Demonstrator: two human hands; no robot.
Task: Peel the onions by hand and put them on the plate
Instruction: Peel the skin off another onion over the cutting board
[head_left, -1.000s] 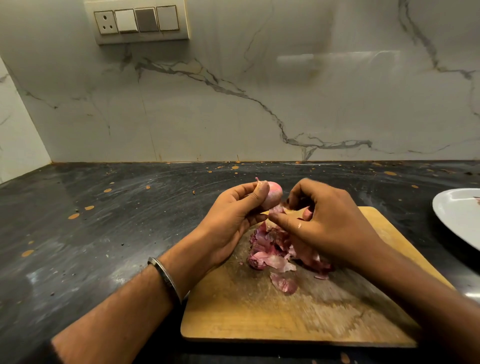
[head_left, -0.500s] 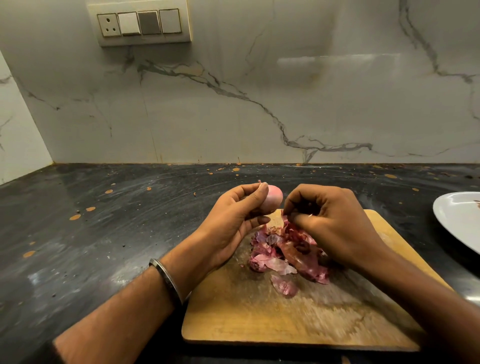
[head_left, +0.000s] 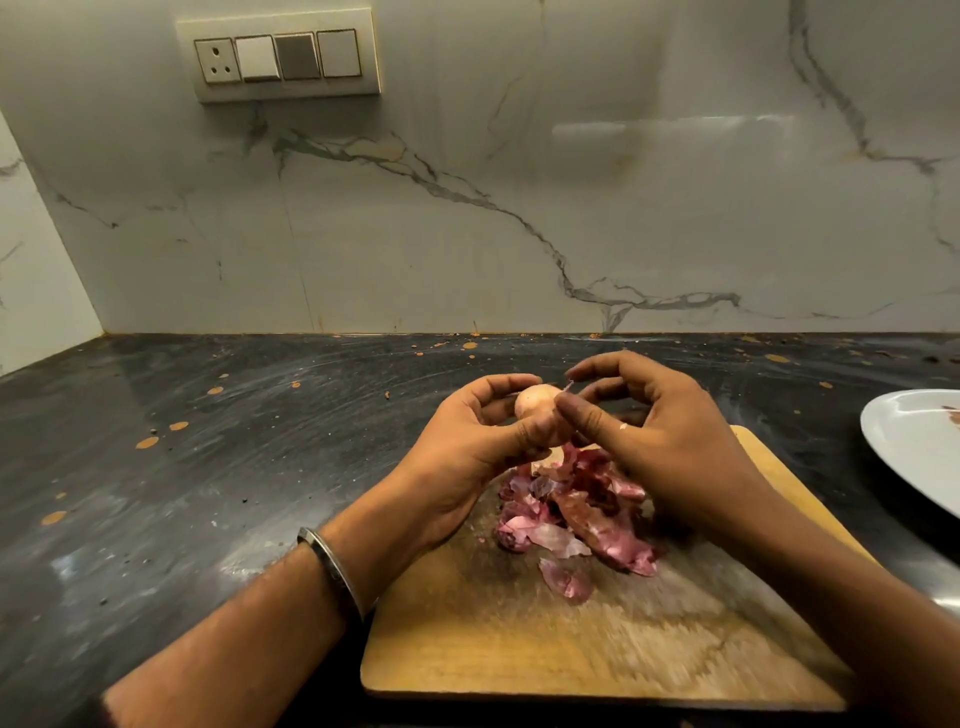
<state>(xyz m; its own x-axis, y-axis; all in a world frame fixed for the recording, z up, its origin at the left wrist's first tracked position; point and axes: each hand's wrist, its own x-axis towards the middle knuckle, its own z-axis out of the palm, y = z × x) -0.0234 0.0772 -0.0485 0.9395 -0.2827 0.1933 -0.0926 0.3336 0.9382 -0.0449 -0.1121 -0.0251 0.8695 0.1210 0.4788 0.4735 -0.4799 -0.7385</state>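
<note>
A small pale pink onion (head_left: 531, 402) sits in my left hand (head_left: 475, 447), whose fingers and thumb curl round it above the far end of the wooden cutting board (head_left: 597, 634). My right hand (head_left: 649, 431) is right beside it, thumb and forefinger pinching a thin strip of onion skin (head_left: 568, 387) at the onion's tip. A heap of purple onion peels (head_left: 576, 509) lies on the board under both hands. The white plate (head_left: 906, 447) shows at the right edge, partly cut off.
The board lies on a dark stone counter (head_left: 208, 467) with orange specks. A marble wall (head_left: 519, 208) closes the back, with a switch panel (head_left: 280, 60) at upper left. A metal bracelet (head_left: 332, 571) circles my left wrist.
My right hand has risen from the peel heap to the onion's tip and now pinches a strip of skin. My left hand has turned the onion slightly.
</note>
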